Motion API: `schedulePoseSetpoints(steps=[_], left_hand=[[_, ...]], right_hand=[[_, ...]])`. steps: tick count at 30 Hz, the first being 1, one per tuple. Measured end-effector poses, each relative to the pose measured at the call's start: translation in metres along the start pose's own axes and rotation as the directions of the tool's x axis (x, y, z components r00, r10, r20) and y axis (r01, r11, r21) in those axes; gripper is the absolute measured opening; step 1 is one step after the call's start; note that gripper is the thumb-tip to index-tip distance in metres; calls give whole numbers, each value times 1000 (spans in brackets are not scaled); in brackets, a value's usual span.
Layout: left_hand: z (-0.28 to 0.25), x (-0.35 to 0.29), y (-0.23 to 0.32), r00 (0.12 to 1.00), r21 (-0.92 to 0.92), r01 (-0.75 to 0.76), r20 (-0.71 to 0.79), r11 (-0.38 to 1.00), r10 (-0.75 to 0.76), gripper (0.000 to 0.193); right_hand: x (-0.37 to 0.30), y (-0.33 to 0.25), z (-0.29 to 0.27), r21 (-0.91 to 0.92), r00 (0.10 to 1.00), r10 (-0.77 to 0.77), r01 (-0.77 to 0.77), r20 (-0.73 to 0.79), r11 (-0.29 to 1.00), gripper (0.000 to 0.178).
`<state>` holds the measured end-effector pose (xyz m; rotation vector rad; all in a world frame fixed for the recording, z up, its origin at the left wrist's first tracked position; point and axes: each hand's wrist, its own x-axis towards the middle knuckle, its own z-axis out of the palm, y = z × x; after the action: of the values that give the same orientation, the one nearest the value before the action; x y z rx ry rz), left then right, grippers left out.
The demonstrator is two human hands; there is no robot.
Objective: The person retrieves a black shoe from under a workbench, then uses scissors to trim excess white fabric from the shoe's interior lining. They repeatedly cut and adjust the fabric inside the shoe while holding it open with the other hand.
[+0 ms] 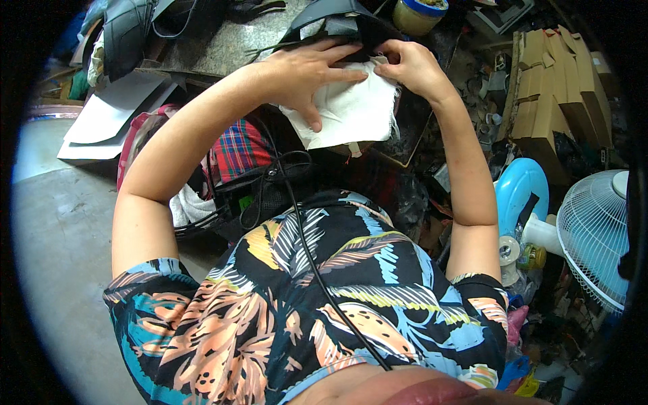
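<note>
A piece of white cloth (351, 118) with frayed edges lies at the near edge of the work surface. My left hand (307, 74) rests on it with the fingers spread, its fingertips at the cloth's far side. At the cloth's upper right corner, my right hand (413, 67) has its thumb and curled fingers closed on the edge; the fingertips are partly hidden. Just beyond both hands stands a black curved piece (341, 27) with pale grey patches inside. Whether the cloth is joined to it I cannot tell.
A jar with a blue lid (420, 15) stands beyond my right hand. Black bags (128, 37) and white sheets (111, 118) are at the left. Plaid fabric (241, 148) lies below my left forearm. Cardboard pieces (550, 94) and a white fan (594, 233) are at the right.
</note>
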<state>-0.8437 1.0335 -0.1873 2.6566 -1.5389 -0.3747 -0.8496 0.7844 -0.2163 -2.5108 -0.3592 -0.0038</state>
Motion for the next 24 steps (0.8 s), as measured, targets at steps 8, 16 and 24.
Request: schedulePoseSetpoints(steps=[8, 16, 24], left_hand=[[8, 11, 4, 998, -159, -50, -43, 986, 44, 65], [35, 14, 10, 964, -80, -58, -264, 995, 35, 51], [43, 11, 10, 965, -134, -56, -262, 989, 19, 57]], right_hand=[[-17, -7, 0, 57, 999, 25, -27, 25, 998, 30], [-22, -3, 5, 226, 1000, 6, -7, 6, 974, 26], [-22, -17, 12, 43, 997, 73, -72, -38, 996, 30]])
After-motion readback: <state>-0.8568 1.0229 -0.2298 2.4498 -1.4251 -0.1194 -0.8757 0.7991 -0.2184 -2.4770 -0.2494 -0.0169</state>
